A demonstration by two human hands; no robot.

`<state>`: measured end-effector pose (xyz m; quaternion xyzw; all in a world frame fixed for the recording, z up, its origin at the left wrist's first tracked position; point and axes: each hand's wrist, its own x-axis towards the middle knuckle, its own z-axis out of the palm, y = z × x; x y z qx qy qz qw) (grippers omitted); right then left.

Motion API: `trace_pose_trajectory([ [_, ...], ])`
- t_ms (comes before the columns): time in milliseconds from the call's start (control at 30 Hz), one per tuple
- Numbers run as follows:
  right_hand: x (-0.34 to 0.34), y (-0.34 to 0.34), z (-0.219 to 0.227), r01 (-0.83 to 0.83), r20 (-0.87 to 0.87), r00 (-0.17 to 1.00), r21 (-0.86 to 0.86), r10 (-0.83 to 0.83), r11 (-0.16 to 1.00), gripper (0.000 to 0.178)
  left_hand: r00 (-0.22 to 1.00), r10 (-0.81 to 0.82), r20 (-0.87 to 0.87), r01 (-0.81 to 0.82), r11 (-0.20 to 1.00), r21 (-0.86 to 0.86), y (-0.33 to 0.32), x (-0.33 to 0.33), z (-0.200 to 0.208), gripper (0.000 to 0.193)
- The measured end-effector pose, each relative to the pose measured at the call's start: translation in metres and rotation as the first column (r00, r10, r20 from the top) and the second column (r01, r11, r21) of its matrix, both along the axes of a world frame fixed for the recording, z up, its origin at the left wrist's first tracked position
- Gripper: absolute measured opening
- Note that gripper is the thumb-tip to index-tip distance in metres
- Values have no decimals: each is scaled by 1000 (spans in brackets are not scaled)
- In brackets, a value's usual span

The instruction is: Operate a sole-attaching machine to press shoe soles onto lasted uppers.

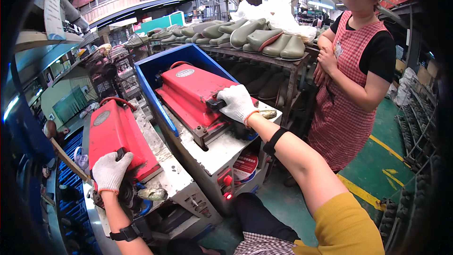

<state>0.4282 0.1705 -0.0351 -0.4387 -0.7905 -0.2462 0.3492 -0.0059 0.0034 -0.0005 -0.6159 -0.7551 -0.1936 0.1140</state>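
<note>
Both my hands wear white knitted gloves. At the lower left, my left hand [111, 172] is closed around a black handle [122, 152] at the near end of a red machine cover [113, 132]. Farther right, my right hand [237, 104] grips the black handle [215, 104] on a second red cover [193, 85], which sits partly inside a blue housing [147, 78]. Below each hand, a worn, roundish end piece [153, 194] sticks out toward me. My fingers partly hide both handles, and the parts beneath the covers are mostly hidden.
A rack [295, 63] piled with olive-green rubber footwear [247, 33] stands behind the machines. At the right, a co-worker in a red checked apron [339, 94] stands with hands together. A red lit button [228, 196] is on the machine front. Shelving [417, 127] lines the right side.
</note>
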Motion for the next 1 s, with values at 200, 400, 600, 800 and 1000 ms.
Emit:
trace_pose_trajectory([
  [200, 3, 1, 0, 6, -13, 1000, -10, -6, 1000, 14, 1000, -8, -14, 8, 999, 33, 4, 1, -3, 65],
  [400, 2, 3, -3, 36, 13, 999, -12, -36, 999, 17, 999, -12, 34, 11, 1000, 15, 1, 2, -1, 63],
  [600, 3, 2, -3, 22, -10, 1000, -19, -22, 1000, 17, 999, -22, 40, 22, 1000, 1, -1, 3, 1, 63],
  [800, 3, 0, -2, 29, 4, 1000, -26, -29, 999, 15, 999, -33, 41, 31, 999, 42, 0, 2, -4, 63],
  [1000, 3, 5, 1, 19, -18, 1000, -47, -20, 999, 12, 999, -18, -43, 21, 998, 61, 8, 1, -5, 65],
])
